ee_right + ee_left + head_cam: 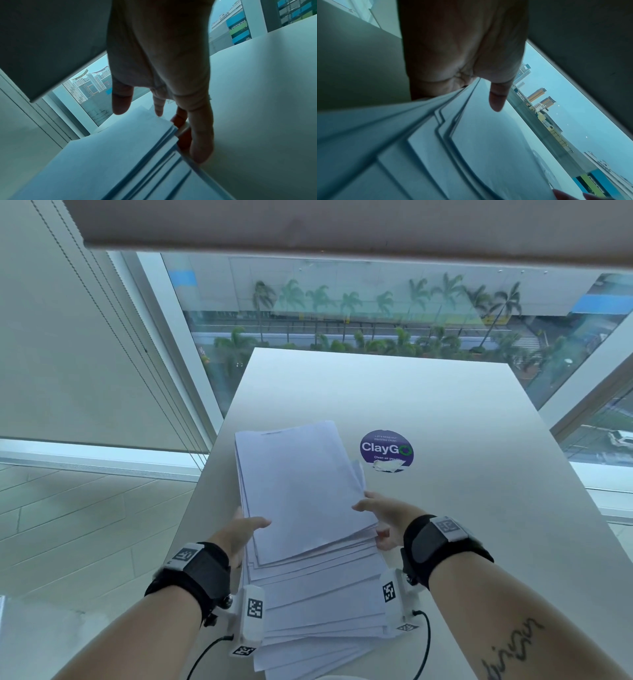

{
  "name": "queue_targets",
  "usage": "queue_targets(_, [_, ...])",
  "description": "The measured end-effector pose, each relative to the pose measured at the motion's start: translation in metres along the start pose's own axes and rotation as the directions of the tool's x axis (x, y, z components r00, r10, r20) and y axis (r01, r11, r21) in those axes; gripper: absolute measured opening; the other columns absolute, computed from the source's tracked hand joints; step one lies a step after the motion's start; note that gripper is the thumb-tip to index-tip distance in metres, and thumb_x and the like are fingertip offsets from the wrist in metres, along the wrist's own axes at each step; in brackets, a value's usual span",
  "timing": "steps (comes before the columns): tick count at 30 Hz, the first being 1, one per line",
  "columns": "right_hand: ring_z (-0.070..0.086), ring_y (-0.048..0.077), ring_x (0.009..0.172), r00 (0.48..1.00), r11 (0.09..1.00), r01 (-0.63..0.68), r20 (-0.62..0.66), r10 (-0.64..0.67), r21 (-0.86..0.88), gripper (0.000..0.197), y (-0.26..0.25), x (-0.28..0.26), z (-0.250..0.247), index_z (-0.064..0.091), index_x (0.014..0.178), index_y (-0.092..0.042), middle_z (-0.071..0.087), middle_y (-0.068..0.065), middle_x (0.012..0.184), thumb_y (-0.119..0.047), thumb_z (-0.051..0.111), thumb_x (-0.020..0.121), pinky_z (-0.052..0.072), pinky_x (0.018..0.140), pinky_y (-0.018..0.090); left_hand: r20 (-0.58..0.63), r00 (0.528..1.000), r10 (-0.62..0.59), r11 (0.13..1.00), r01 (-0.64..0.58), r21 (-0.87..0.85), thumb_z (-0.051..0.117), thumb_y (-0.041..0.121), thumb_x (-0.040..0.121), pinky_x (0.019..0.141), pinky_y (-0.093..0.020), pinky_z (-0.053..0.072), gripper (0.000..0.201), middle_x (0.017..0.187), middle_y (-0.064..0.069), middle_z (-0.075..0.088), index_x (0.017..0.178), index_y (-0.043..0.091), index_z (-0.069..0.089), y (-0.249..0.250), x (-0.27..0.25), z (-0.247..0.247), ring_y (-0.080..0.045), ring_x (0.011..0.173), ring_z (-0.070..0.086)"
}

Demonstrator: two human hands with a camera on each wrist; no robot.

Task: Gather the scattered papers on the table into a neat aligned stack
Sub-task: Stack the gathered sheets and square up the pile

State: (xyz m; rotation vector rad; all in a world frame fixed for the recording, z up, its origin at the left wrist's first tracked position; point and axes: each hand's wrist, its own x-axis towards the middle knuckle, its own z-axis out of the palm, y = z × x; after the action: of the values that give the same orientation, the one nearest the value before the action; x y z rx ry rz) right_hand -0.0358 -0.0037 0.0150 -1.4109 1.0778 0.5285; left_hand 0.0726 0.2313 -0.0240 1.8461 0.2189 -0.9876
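Observation:
A sheaf of white papers (301, 491) lies lengthwise on the white table (462, 412), resting on more sheets (325, 611) that fan out unevenly toward me. My left hand (249, 527) holds the sheaf's left edge, thumb on top and fingers hidden beneath. My right hand (373, 517) grips the right edge, thumb on the top sheet. In the left wrist view the thumb (496, 100) points onto the staggered papers (488, 148). The right wrist view has the fingers (200, 135) running along the stepped paper edges (120, 148), some tucked between sheets.
A round purple "ClayGo" sticker (386, 450) is stuck to the table just right of the papers. The table's far edge meets a large window (342, 313) with a lowered blind (85, 337) on the left. Tiled floor (85, 525) lies beyond the left edge.

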Motion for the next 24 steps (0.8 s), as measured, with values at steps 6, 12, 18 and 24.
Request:
queue_targets(6, [0.042, 0.028, 0.101, 0.996, 0.999, -0.036, -0.086, 0.037, 0.011, 0.059, 0.002, 0.009, 0.003, 0.035, 0.138, -0.016, 0.038, 0.009, 0.122, -0.031, 0.058, 0.086, 0.044, 0.086, 0.041, -0.240, 0.971, -0.008, 0.999, 0.021, 0.049, 0.056, 0.013, 0.087, 0.109, -0.042, 0.030, 0.067, 0.147, -0.018, 0.034, 0.143, 0.000, 0.023, -0.001, 0.003, 0.009, -0.033, 0.133, 0.036])
queue_targets(12, [0.043, 0.026, 0.086, 0.998, 0.987, 0.055, 0.001, -0.056, -0.151, 0.071, -0.005, 0.005, 0.003, 0.014, 0.150, -0.027, 0.024, 0.013, 0.150, -0.019, 0.051, 0.089, 0.042, 0.073, 0.036, -0.124, 0.992, -0.019, 0.997, 0.028, 0.072, 0.054, 0.010, 0.090, 0.116, -0.046, 0.020, 0.083, 0.158, -0.015, 0.010, 0.150, 0.011, -0.003, 0.004, 0.001, 0.011, -0.034, 0.143, 0.019])
queue_targets(18, [0.037, 0.022, 0.065, 0.996, 0.998, 0.013, -0.082, -0.019, -0.069, 0.058, -0.013, 0.010, 0.000, 0.031, 0.142, -0.015, 0.040, 0.010, 0.104, -0.020, 0.053, 0.088, 0.039, 0.067, 0.032, -0.144, 0.989, -0.018, 1.000, 0.016, -0.016, 0.053, 0.012, 0.090, 0.109, -0.044, 0.028, 0.062, 0.150, -0.013, 0.030, 0.145, 0.010, 0.024, 0.000, 0.005, 0.000, -0.032, 0.134, 0.034])
queue_targets(24, [0.049, 0.023, 0.072, 0.978, 0.996, 0.070, -0.193, -0.078, -0.048, 0.042, -0.028, 0.018, 0.005, 0.048, 0.123, -0.011, 0.048, 0.007, 0.084, -0.025, 0.058, 0.085, 0.044, 0.070, 0.031, -0.306, 0.952, -0.005, 0.998, -0.012, -0.054, 0.056, 0.013, 0.085, 0.104, -0.045, 0.036, 0.062, 0.134, -0.014, 0.048, 0.142, 0.007, 0.031, 0.010, 0.015, 0.000, -0.035, 0.125, 0.044])
